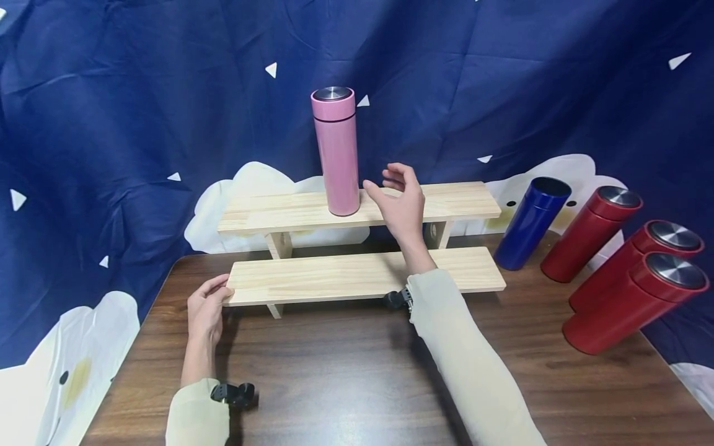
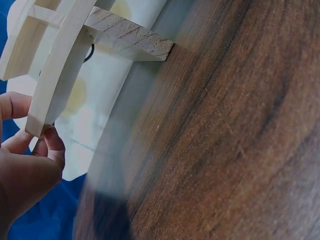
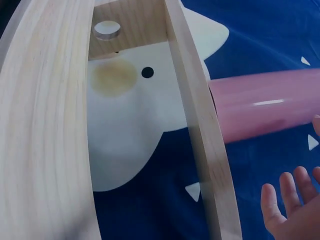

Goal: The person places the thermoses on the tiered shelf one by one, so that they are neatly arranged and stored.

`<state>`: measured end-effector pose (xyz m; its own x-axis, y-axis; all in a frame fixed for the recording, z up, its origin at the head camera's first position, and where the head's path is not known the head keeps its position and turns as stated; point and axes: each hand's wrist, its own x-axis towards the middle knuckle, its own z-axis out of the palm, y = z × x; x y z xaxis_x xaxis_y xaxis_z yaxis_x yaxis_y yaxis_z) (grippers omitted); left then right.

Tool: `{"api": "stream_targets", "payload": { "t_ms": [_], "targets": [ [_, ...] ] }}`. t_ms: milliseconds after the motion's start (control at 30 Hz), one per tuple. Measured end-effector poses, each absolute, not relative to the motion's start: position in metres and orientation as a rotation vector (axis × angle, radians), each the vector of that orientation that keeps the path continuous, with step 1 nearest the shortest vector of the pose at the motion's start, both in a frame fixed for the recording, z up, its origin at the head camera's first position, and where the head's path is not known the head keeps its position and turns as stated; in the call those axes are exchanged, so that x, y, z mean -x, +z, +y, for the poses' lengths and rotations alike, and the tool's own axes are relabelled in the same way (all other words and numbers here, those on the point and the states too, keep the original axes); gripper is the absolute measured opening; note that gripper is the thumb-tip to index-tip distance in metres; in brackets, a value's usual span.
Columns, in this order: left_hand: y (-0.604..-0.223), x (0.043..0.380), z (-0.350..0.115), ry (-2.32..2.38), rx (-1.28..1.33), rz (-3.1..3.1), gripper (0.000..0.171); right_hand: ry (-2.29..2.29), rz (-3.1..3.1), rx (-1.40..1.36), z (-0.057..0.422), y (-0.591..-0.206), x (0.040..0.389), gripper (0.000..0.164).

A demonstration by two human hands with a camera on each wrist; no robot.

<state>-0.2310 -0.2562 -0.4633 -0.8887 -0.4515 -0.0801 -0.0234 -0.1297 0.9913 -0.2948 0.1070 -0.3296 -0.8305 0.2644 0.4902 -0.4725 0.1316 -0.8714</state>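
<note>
Clock centre: the middle of the two-tier wooden stand (image 1: 334, 275), head view. Behind everything we note a dark blue backdrop (image 1: 167, 74) with white triangles and cloud shapes.

At 8 to 9 o'clock we record the left hand (image 1: 205, 313), a black device on its wrist. Its thumb and fingers are clamped on the left end of the lower board (image 2: 50, 90), which the left wrist view confirms.

Near 12 o'clock, slightly toward 11, we see the pink bottle (image 1: 339, 155), upright on the upper board (image 1: 268, 210), left of that board's middle, with a brushed metal lid.

At 2 o'clock we find the right hand (image 1: 406, 207), just beside the bottle and not touching it. Its thumb and fingers are apart, holding nothing.

Near 3 o'clock a blue bottle (image 1: 530, 226) with a dark top stands on the brown counter (image 1: 334, 371). Further out, from 3 to 4 o'clock, we count three red bottles (image 1: 586, 238) with metal lids; the nearer two overlap, and we cannot tell whether they touch.
</note>
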Motion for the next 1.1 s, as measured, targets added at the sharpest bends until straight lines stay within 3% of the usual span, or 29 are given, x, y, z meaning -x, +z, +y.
{"api": "stream_targets", "payload": {
  "t_ms": [1100],
  "targets": [
    [-0.464,0.231,-0.257,-2.103,-0.512,-1.851,0.041,1.590,-1.707,0.038,0.214,-0.322,0.249,0.040]
  ]
}}
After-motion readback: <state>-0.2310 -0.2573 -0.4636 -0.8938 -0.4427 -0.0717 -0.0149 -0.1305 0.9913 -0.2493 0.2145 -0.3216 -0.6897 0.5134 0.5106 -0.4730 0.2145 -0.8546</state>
